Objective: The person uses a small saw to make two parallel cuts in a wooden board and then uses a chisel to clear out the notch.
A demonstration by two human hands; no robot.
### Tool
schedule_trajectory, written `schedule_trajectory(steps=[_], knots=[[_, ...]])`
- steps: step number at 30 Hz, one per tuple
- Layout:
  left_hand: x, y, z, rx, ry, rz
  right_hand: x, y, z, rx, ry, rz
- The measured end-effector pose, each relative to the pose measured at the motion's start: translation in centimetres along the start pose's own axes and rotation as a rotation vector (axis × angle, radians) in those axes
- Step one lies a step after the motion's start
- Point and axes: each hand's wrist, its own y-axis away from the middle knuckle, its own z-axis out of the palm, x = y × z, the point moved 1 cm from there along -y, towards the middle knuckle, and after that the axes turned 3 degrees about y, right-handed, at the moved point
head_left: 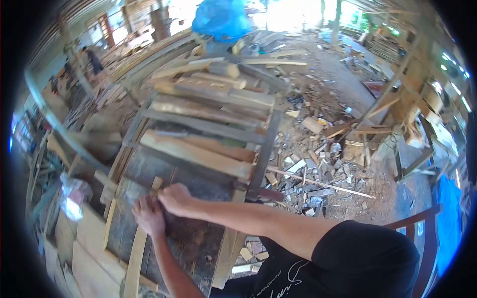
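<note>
My left hand [149, 214] is closed over a long, narrow wooden strip [135, 260] that lies along a dark, worn workbench [194, 238]. The strip's far end shows just beyond my fingers. Right beside it, touching or nearly touching, my right hand [175, 199] is closed in a fist at the strip. Whatever the right fingers grip is hidden. A blurred wooden piece [105, 181] juts out at the bench's left edge, close to the hands.
Several rough boards [198, 151] lie across the bench's far part. Offcuts and scraps [323, 174] cover the floor to the right. Flat panels [92, 263] and a plastic bag [73, 196] are on the left. A blue plastic bundle [222, 20] sits at the back.
</note>
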Motion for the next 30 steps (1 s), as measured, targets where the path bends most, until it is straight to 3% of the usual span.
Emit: schedule_trajectory(steps=[2,3,4,5,10,14,18,25,30], knots=[[-0.5,0.2,0.7,-0.005,0.014,-0.077,-0.7,0.1,-0.3,0.016,-0.029,-0.007],[-0.3,0.3,0.4,0.047,-0.012,-0.007,-0.5,1.4,-0.8,-0.050,-0.007,0.039],[-0.1,0.3,0.3,0.110,-0.049,0.018,0.3,3.1,-0.6,-0.103,-0.217,0.154],[0.1,0.2,0.0,0.104,-0.061,0.028,-0.5,3.9,-3.4,-0.117,-0.006,0.034],[0.4,-0.3,-0.4,0.043,-0.012,-0.042,-1.1,1.4,-1.9,-0.079,0.059,0.034],[0.9,0.0,-0.8,0.017,-0.009,-0.077,-0.6,-0.1,-0.3,-0.049,0.012,-0.014],[1.0,0.1,-0.9,0.005,0.022,-0.068,-1.0,3.5,-4.5,-0.171,0.064,0.033],[0.6,0.2,-0.6,0.016,0.026,-0.048,-0.8,-1.3,0.8,-0.035,0.010,-0.011],[0.8,0.2,-0.8,0.061,0.042,-0.060,-1.0,2.5,-2.9,-0.101,0.037,0.017]])
